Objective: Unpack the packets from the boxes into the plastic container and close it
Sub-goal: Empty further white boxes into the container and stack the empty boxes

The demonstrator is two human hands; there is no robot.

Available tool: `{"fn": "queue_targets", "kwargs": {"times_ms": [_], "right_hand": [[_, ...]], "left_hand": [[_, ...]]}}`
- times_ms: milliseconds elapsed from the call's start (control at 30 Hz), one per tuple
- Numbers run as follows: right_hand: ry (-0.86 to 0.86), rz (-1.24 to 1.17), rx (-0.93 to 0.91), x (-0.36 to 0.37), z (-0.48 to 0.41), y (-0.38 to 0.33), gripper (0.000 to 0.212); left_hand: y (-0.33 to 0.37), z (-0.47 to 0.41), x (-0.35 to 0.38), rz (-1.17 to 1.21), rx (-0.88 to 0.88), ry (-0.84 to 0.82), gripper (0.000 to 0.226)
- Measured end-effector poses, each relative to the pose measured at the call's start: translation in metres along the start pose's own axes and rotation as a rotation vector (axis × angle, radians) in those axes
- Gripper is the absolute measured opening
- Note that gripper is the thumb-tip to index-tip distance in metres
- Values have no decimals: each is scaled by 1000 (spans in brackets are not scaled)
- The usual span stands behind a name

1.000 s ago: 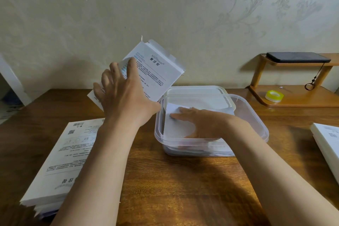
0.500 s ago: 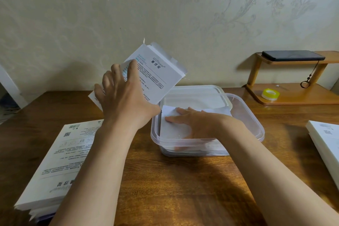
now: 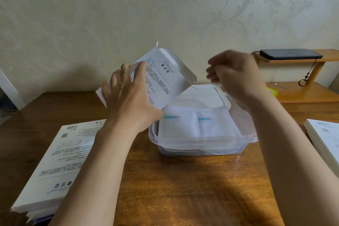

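Note:
My left hand (image 3: 131,97) grips a flat white printed box (image 3: 161,79), held tilted above the left rim of the clear plastic container (image 3: 201,142), with its end flap open toward the right. Two white packets (image 3: 196,124) lie side by side in the container. The container's lid (image 3: 203,97) leans behind it. My right hand (image 3: 233,75) hovers blurred above the container's back, fingers loosely curled and holding nothing, just right of the box's open end.
A stack of flat white boxes (image 3: 60,163) lies on the wooden table (image 3: 183,189) at the left. More white boxes (image 3: 324,137) sit at the right edge. A small wooden shelf (image 3: 302,93) at the back right holds a phone (image 3: 289,53) and a tape roll.
My right hand has lifted off the packets in the container and risen toward the box's open end. The two packets now show uncovered. The left hand keeps holding the box.

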State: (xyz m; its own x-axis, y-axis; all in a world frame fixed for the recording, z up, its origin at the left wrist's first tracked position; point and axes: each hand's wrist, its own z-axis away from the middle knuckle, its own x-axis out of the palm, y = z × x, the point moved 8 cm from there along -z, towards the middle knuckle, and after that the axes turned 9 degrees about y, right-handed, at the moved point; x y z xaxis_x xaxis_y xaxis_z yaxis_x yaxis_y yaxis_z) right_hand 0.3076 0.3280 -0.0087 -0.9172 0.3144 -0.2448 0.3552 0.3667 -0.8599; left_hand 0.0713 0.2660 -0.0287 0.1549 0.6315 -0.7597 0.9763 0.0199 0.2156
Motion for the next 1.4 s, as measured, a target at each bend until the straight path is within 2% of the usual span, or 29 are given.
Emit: {"fn": "queue_targets", "kwargs": {"times_ms": [100, 200, 400, 567, 667, 800, 900, 1033, 1067, 1133, 1200, 1267, 1400], "right_hand": [[-52, -291, 113, 1, 7, -14, 28], [-117, -376, 170, 11, 14, -20, 15], [-248, -532, 294, 21, 23, -22, 21], [-441, -466, 384, 34, 33, -18, 31], [-482, -428, 452, 37, 35, -10, 35], [-563, -337, 523, 35, 38, 4, 59], [-601, -259, 522, 33, 41, 10, 62], [-572, -218, 532, 33, 39, 16, 63], [-541, -243, 537, 33, 37, 16, 57], [-463, -304, 532, 32, 31, 13, 31], [-380, -350, 507, 29, 25, 13, 25], [-333, -320, 428, 26, 23, 9, 26], [-254, -61, 203, 18, 17, -1, 24]], "left_hand": [[10, 2, -2, 18, 34, -3, 125], [20, 4, -5, 29, 105, -18, 125], [34, 6, -5, -29, 257, 3, 123], [48, 11, -3, -57, 327, 56, 117], [55, 14, -1, -57, 356, 59, 115], [59, 18, 4, -73, 380, 34, 117], [61, 20, 8, -89, 390, 16, 116], [60, 20, 9, -98, 383, 9, 115], [59, 19, 9, -97, 376, 6, 116], [54, 17, 8, -99, 356, -9, 118], [51, 15, 7, -95, 338, -25, 121], [50, 14, 6, -82, 330, -22, 123], [45, 12, 4, -76, 310, -26, 126]]}}
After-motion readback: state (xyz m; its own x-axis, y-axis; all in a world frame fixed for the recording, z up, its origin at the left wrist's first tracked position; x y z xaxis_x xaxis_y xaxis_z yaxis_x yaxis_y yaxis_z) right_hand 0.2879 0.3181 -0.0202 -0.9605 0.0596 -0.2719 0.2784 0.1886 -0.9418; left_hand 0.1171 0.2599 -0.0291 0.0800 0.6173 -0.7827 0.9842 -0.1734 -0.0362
